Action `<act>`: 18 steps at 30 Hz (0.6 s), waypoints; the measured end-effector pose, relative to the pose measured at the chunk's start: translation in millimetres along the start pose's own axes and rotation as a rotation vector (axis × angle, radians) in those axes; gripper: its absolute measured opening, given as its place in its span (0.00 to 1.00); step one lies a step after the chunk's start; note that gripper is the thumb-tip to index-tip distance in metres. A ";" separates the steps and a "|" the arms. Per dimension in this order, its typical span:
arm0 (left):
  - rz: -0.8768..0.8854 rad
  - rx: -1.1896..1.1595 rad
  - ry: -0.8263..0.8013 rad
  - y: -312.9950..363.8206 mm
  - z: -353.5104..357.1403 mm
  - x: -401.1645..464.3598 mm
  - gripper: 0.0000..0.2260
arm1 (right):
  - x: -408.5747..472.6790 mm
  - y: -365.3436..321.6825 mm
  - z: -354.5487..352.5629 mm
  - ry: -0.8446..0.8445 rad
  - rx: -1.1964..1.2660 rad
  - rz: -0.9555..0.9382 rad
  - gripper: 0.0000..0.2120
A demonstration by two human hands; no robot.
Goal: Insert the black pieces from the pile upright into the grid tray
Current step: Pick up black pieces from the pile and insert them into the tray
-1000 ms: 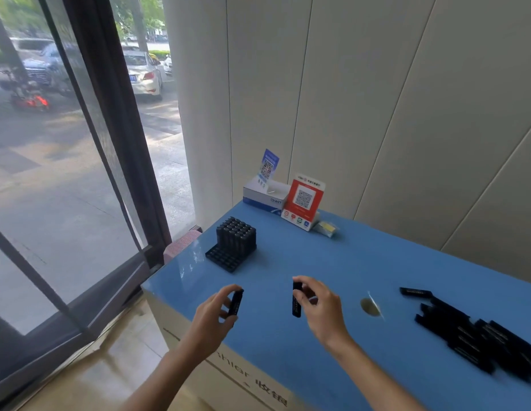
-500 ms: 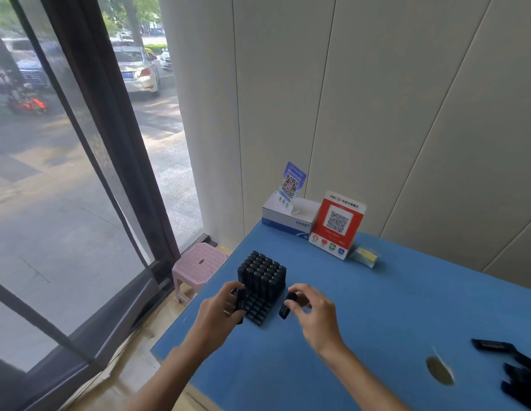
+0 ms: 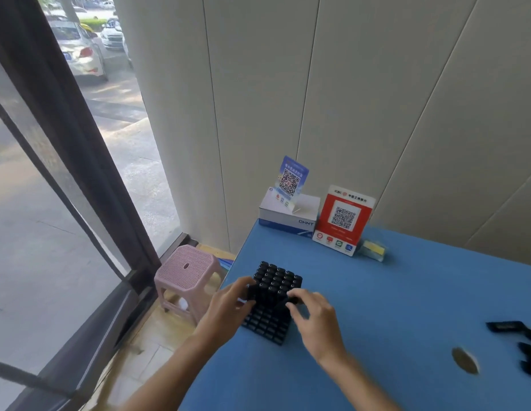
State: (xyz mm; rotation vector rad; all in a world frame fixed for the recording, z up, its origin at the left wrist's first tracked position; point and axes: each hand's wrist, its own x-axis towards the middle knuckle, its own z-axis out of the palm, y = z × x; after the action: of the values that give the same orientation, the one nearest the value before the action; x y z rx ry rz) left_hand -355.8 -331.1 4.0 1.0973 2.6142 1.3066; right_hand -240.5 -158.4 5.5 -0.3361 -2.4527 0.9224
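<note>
The black grid tray (image 3: pixel 265 327) lies near the left edge of the blue table (image 3: pixel 391 292). Its far rows hold several upright black pieces (image 3: pixel 277 278); its near cells show empty. My left hand (image 3: pixel 228 307) holds a black piece (image 3: pixel 251 292) at the tray's left side, against the standing block. My right hand (image 3: pixel 313 318) pinches another black piece (image 3: pixel 292 301) over the tray's right part, just in front of the standing pieces. The pile of black pieces (image 3: pixel 519 342) is at the right edge, partly cut off.
A white box (image 3: pixel 288 216) with a blue QR card (image 3: pixel 292 179) and a red QR stand (image 3: pixel 342 219) sit by the wall. A round hole (image 3: pixel 465 361) marks the table on the right. A pink stool (image 3: pixel 187 277) stands on the floor left of the table.
Both hands have moved from the table's front edge up to the tray, each carrying a black piece. They are now right at the standing block.
</note>
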 end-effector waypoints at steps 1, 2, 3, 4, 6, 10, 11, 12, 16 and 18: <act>0.035 0.009 -0.020 -3.2 -1.5 2.7 0.22 | -0.7 -4.4 3.8 0.015 -0.018 0.015 0.14; 0.076 0.020 -0.041 -5.6 -3.0 4.9 0.22 | -1.7 -8.9 7.2 0.032 -0.034 0.033 0.15; 0.118 0.031 -0.062 -7.2 -5.0 6.9 0.22 | -2.6 -13.2 10.5 0.054 -0.052 0.049 0.15; 0.154 0.038 -0.081 -8.6 -7.1 8.7 0.22 | -3.3 -17.4 13.9 0.076 -0.075 0.061 0.15; 0.190 0.038 -0.104 -11.1 -10.5 12.2 0.22 | -3.8 -24.2 21.4 0.111 -0.132 0.074 0.14; 0.262 0.049 -0.133 -17.2 -13.7 14.5 0.19 | -5.0 -31.4 38.0 0.150 -0.258 0.082 0.12; 0.274 0.044 -0.138 -19.0 -14.3 15.6 0.18 | -5.8 -32.1 42.0 0.162 -0.281 0.092 0.12; 0.281 0.039 -0.146 -20.7 -14.5 17.1 0.16 | -6.4 -32.8 45.3 0.174 -0.298 0.106 0.12; 0.322 0.056 -0.167 -26.4 -17.0 21.7 0.14 | -6.5 -38.8 51.1 0.206 -0.333 0.150 0.12; 0.355 0.051 -0.162 -30.6 -16.8 22.3 0.13 | -5.7 -43.8 52.3 0.185 -0.362 0.164 0.13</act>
State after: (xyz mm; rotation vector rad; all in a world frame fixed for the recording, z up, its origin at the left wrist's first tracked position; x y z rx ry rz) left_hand -395.6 -341.7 -0.6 1.6592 2.4246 1.1444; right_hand -265.7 -221.7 -1.2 -0.7234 -2.4369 0.4777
